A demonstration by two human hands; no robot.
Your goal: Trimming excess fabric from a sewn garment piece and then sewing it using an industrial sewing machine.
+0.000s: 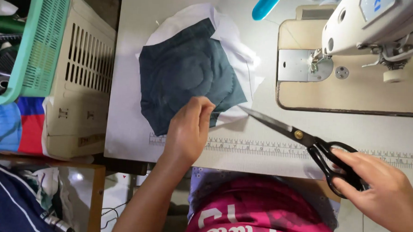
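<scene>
A dark grey-green padded fabric piece (185,73) lies on white backing fabric (228,33) on the sewing table (130,43). My left hand (187,129) presses down on the near edge of the fabric with fingers curled. My right hand (375,188) grips the black handles of large scissors (303,136). The blades are closed and point left, with the tip touching the white fabric's lower right corner.
A white sewing machine (377,26) stands on its beige base plate (351,90) at the right. A ruler scale (261,147) is printed along the table's front. A turquoise basket (38,43) and a beige crate (80,78) stand at the left. A blue handle (267,5) lies at the top.
</scene>
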